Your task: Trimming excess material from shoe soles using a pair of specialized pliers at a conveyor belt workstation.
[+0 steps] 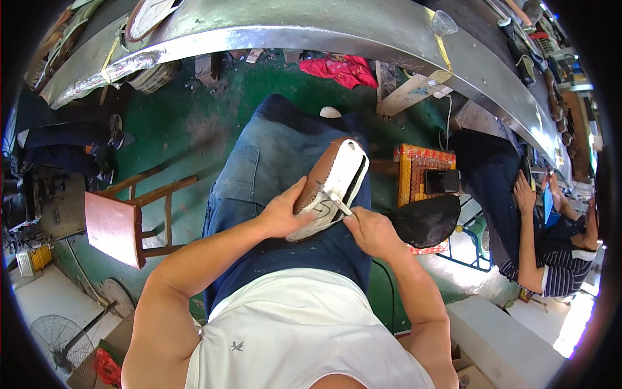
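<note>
A brown and white shoe rests over my lap, tilted with its far end up and to the right. A dark gap runs along its right side. My left hand is closed around the shoe's left and near side. In my right hand is a slim white-handled tool, its thin end touching or just over the white face of the shoe. I cannot make out what kind of tip it has.
A metal-edged workbench curves across ahead. A wooden stool stands at left, near a fan. At right are a patterned seat with a dark phone, a black cushion-like item and a seated person.
</note>
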`<state>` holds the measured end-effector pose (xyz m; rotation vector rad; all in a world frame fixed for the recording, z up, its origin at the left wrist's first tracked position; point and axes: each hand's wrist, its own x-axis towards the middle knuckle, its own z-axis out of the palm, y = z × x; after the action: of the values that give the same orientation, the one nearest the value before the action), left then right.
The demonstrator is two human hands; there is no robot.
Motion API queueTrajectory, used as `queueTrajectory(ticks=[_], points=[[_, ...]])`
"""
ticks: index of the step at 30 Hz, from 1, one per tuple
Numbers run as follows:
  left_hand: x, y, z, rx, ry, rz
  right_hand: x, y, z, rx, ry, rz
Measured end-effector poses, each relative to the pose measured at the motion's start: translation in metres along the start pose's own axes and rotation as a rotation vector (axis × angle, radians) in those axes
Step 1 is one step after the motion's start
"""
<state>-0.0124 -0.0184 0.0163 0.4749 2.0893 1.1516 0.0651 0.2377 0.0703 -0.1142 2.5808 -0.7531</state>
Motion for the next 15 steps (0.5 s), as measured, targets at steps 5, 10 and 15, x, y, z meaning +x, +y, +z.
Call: queueTrajectory(ticks=[5, 10, 15], points=[[-0.004, 0.036, -0.037, 0.223, -0.212, -0.036, -0.025, 0.018, 0.018, 0.524, 0.169, 0.100], [-0.016, 0.116, -0.103, 0.383, 0.059, 0.411, -0.046, 0.040, 0.063, 0.886, 0.382, 0.199], [0.015, 0.171, -0.112, -0.107, -0.051, 0.537, -0.048, 0.036, 0.059, 0.963, 0.386, 0.230]])
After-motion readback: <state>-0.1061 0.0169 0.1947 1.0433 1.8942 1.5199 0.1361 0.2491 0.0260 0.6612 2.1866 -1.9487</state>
